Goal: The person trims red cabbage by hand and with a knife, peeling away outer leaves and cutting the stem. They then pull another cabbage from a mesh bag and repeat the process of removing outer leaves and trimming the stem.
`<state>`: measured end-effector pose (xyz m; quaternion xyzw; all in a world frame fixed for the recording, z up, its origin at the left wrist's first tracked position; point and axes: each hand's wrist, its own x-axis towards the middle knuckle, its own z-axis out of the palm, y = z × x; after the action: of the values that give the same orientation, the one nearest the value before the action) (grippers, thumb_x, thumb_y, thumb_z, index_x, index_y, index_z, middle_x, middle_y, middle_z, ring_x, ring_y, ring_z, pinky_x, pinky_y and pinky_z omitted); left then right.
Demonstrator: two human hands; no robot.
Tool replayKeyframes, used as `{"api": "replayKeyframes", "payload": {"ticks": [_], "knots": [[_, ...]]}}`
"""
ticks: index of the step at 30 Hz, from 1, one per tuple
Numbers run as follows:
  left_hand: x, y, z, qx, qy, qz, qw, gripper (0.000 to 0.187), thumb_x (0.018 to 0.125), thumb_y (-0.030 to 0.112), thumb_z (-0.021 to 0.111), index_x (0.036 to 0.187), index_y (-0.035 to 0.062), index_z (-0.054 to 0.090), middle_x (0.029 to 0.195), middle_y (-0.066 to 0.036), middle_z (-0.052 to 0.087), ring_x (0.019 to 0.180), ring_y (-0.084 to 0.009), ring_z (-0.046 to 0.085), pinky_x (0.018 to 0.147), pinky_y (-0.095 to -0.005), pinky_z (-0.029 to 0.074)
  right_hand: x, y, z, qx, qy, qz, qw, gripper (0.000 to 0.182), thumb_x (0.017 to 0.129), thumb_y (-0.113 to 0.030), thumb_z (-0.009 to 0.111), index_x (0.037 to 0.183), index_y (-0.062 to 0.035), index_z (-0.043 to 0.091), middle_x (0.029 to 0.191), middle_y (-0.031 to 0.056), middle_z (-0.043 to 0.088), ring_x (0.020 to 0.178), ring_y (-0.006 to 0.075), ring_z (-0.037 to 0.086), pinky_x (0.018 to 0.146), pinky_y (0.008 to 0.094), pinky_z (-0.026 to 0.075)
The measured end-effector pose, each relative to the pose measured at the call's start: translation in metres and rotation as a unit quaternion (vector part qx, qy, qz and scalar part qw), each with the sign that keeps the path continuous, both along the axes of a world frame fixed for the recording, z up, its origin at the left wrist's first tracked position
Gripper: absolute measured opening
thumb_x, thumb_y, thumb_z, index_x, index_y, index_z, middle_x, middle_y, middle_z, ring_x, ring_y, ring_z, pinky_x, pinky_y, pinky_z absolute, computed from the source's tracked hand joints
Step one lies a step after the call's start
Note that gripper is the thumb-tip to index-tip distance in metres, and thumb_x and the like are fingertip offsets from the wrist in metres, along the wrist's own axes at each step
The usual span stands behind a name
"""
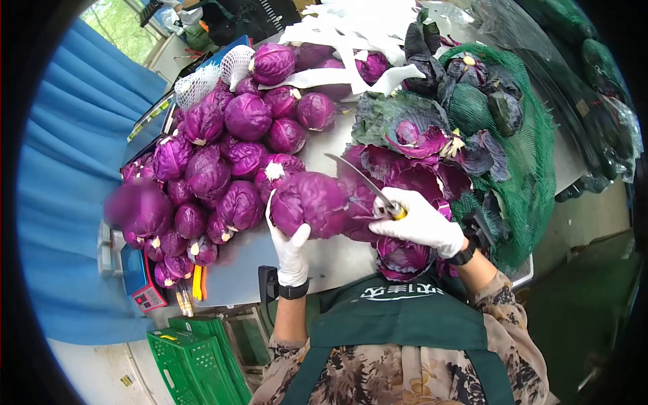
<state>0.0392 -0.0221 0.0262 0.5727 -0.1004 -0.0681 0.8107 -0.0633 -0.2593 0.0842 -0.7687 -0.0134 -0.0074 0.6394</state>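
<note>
My left hand [290, 251], in a white glove, cups a red cabbage [307, 204] from below and its left side, thumb up against it. A curved knife [361, 174] with a yellow handle is gripped in my gloved right hand [418, 221], its blade pointing up and left. Between the hands, a loose outer leaf [359, 202] stretches from the cabbage to my right fingers. Another cabbage [403, 258] lies just under my right hand. Peeled purple leaves [412, 174] are strewn beyond the knife.
A large heap of red cabbages [209, 172] fills the left of the metal table [243, 270]. White foam strips [351, 40] lie at the back. Green mesh netting [530, 169] with dark leaves and cabbages covers the right side. Green crates [192, 364] stand below, beside a red-and-blue scale [145, 293].
</note>
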Motion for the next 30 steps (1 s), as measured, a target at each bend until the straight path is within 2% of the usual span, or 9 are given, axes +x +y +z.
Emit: {"api": "replayKeyframes", "payload": {"ticks": [6, 9, 12, 13, 17, 20, 21, 24, 30], "knots": [[-0.003, -0.005, 0.002, -0.116, 0.039, 0.050, 0.991, 0.078, 0.076, 0.015, 0.077, 0.143, 0.0103, 0.036, 0.137, -0.009, 0.046, 0.125, -0.0267, 0.047, 0.107, -0.0403, 0.041, -0.017, -0.005, -0.001, -0.012, 0.063, 0.043, 0.997, 0.023, 0.078, -0.014, 0.079, 0.083, -0.0067, 0.058, 0.075, -0.0048, 0.051, 0.070, 0.0059, 0.044, 0.063, 0.0237, 0.036], [0.006, -0.003, -0.004, -0.325, 0.225, -0.072, 0.916, 0.071, 0.085, 0.043, 0.068, 0.140, 0.0104, 0.037, 0.135, -0.011, 0.049, 0.115, -0.0287, 0.055, 0.104, -0.0521, 0.043, -0.025, -0.013, -0.003, 0.001, 0.049, 0.013, 0.999, 0.021, 0.080, -0.015, 0.076, 0.084, -0.0056, 0.057, 0.073, -0.0037, 0.050, 0.069, 0.0066, 0.044, 0.062, 0.0253, 0.038], [0.013, -0.006, 0.009, -0.429, 0.269, -0.030, 0.862, 0.075, 0.084, 0.051, 0.066, 0.140, 0.0103, 0.038, 0.133, -0.013, 0.050, 0.115, -0.0292, 0.055, 0.104, -0.0568, 0.042, -0.030, -0.021, -0.014, -0.063, 0.117, -0.053, 0.990, 0.027, 0.077, -0.012, 0.078, 0.095, -0.0044, 0.059, 0.082, -0.0014, 0.058, 0.077, 0.0069, 0.050, 0.070, 0.0256, 0.042], [0.016, -0.003, 0.009, -0.408, 0.260, -0.034, 0.875, 0.084, 0.078, 0.055, 0.071, 0.143, 0.0159, 0.036, 0.143, -0.011, 0.041, 0.130, -0.0320, 0.043, 0.107, -0.0556, 0.039, -0.029, -0.021, -0.017, -0.068, 0.062, -0.061, 0.994, 0.034, 0.077, -0.012, 0.079, 0.104, -0.0040, 0.059, 0.092, 0.0012, 0.060, 0.087, 0.0084, 0.053, 0.078, 0.0262, 0.044], [0.008, -0.005, 0.021, -0.383, 0.260, -0.054, 0.885, 0.085, 0.079, 0.055, 0.068, 0.146, 0.0169, 0.032, 0.146, -0.013, 0.037, 0.131, -0.0361, 0.042, 0.106, -0.0585, 0.039, -0.011, -0.004, -0.021, -0.064, -0.070, -0.121, 0.988, 0.057, 0.079, -0.012, 0.078, 0.130, -0.0038, 0.053, 0.119, 0.0080, 0.061, 0.113, 0.0133, 0.056, 0.100, 0.0286, 0.043], [0.005, -0.005, 0.011, -0.388, 0.239, -0.085, 0.886, 0.085, 0.079, 0.057, 0.066, 0.146, 0.0165, 0.032, 0.146, -0.014, 0.036, 0.133, -0.0369, 0.040, 0.105, -0.0598, 0.041, 0.003, 0.016, -0.008, 0.060, -0.026, -0.104, 0.992, 0.059, 0.081, -0.011, 0.077, 0.133, -0.0040, 0.052, 0.117, 0.0073, 0.061, 0.111, 0.0138, 0.056, 0.099, 0.0287, 0.044], [0.007, -0.002, 0.005, -0.464, 0.296, -0.110, 0.827, 0.089, 0.078, 0.063, 0.062, 0.146, 0.0157, 0.031, 0.147, -0.016, 0.035, 0.132, -0.0402, 0.040, 0.104, -0.0613, 0.041, 0.007, 0.023, -0.008, 0.073, -0.029, -0.088, 0.993, 0.061, 0.082, -0.010, 0.077, 0.136, -0.0048, 0.050, 0.116, 0.0065, 0.062, 0.111, 0.0141, 0.057, 0.097, 0.0282, 0.045], [0.000, -0.011, 0.024, -0.473, 0.365, -0.149, 0.788, 0.098, 0.073, 0.066, 0.063, 0.147, 0.0107, 0.031, 0.146, -0.020, 0.037, 0.126, -0.0425, 0.045, 0.102, -0.0600, 0.042, 0.015, 0.038, -0.007, 0.180, -0.016, -0.072, 0.981, 0.065, 0.082, -0.012, 0.076, 0.140, -0.0058, 0.046, 0.127, 0.0072, 0.057, 0.116, 0.0145, 0.055, 0.097, 0.0272, 0.046], [-0.004, -0.023, 0.013, -0.508, 0.382, -0.257, 0.728, 0.099, 0.076, 0.066, 0.060, 0.148, 0.0061, 0.029, 0.142, -0.026, 0.041, 0.114, -0.0442, 0.054, 0.094, -0.0561, 0.047, 0.020, 0.047, -0.008, 0.098, -0.118, -0.083, 0.985, 0.067, 0.079, -0.012, 0.078, 0.138, -0.0050, 0.047, 0.128, 0.0103, 0.056, 0.119, 0.0174, 0.054, 0.099, 0.0307, 0.045]]}}
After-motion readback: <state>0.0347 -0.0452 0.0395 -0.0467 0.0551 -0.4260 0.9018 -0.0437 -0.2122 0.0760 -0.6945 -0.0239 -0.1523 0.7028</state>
